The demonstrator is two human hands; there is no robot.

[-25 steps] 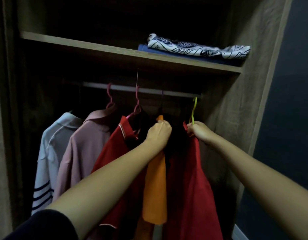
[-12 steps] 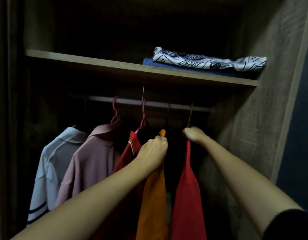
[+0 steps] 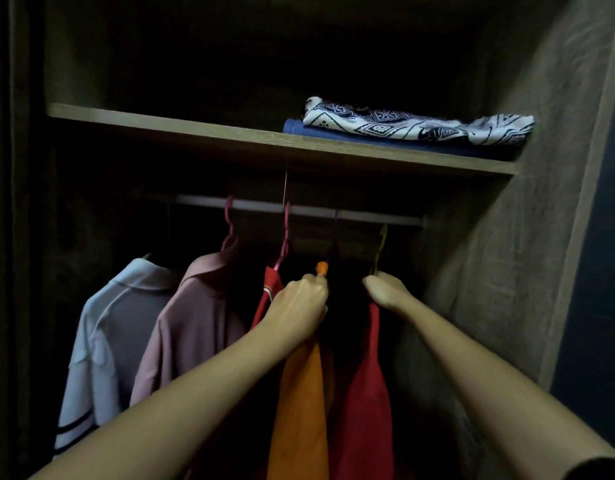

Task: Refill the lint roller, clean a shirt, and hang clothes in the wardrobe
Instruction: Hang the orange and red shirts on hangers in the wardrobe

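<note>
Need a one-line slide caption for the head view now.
Left hand grips the orange garment, right hand grips the rightmost red garment, under the wardrobe rail.

Very dim inside the wood-grain wardrobe [image 3: 507,271], darkest above the shelf [image 3: 195,131]. Under the shelf, a pale rail [image 3: 257,205]. To the right, a dark blue wall [image 3: 600,271].

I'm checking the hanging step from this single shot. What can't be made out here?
Hook of the yellow hanger: head view, too dark to tell whether it sits on the rail.
Between the orange garment and red garment: shadow hides whatever hangs there.
Garment hems: cut off by the bottom edge.
</note>
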